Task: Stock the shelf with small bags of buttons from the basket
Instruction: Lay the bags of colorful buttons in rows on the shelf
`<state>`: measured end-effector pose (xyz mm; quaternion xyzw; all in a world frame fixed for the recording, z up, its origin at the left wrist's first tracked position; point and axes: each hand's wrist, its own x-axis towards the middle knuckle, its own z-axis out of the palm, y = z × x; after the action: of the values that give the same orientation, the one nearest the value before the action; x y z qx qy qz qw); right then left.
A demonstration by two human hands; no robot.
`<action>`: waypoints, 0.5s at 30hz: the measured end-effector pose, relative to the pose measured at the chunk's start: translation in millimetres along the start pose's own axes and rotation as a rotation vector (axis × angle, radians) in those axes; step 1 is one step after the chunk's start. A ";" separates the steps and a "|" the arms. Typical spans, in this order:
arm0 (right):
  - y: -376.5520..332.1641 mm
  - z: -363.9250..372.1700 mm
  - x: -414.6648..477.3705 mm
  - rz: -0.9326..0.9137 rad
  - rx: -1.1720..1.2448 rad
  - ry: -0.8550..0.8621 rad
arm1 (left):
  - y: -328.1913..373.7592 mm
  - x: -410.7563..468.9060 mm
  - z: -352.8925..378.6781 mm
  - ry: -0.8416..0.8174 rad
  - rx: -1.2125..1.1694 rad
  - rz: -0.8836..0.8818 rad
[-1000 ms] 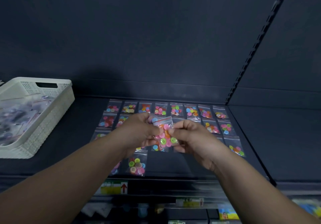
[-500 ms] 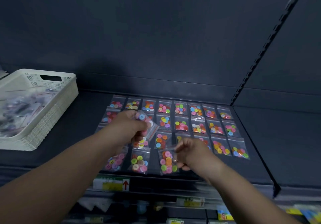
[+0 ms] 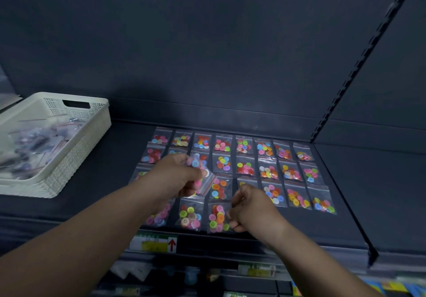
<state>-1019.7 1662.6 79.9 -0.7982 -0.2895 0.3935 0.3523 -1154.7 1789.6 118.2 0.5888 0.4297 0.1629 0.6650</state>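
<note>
Several small clear bags of coloured buttons (image 3: 244,145) lie in rows on the dark shelf (image 3: 101,172). My left hand (image 3: 175,176) hovers over the rows and grips a small bunch of button bags (image 3: 199,170). My right hand (image 3: 252,206) is lower, at the front row, with its fingers pinching the right edge of one bag with red, orange and pink buttons (image 3: 217,217). That bag lies flat on the shelf beside a bag of green and pink buttons (image 3: 190,216). The white basket (image 3: 76,149) stands at the left with more bags inside.
A slotted upright (image 3: 359,66) divides this shelf bay from the one to the right. A price label with a red arrow (image 3: 154,243) sits on the shelf's front edge. Lower shelves with goods show below.
My right hand has drawn one bag away from the bunch in my left hand and brought it down to the front row. My left hand has stayed over the rows with the rest.
</note>
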 end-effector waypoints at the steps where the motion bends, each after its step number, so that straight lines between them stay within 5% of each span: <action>1: -0.3 -0.9 -0.5 -0.005 -0.024 0.000 | 0.4 -0.5 0.5 -0.001 -0.004 -0.004; 7: -3.0 -16.7 -6.1 -0.191 -0.209 0.107 | 4.8 -1.0 6.0 -0.029 -0.024 -0.042; 10: -13.9 -24.9 -13.6 -0.258 0.044 0.102 | 8.7 -3.9 12.4 -0.069 -0.027 -0.042; 15: -20.8 -27.5 -23.1 -0.129 0.516 -0.147 | 12.4 -9.6 31.4 -0.114 -0.085 -0.049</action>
<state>-1012.8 1648.5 118.3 -0.6314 -0.2548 0.4879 0.5462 -1132.7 1765.6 131.4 0.5575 0.3982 0.1306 0.7166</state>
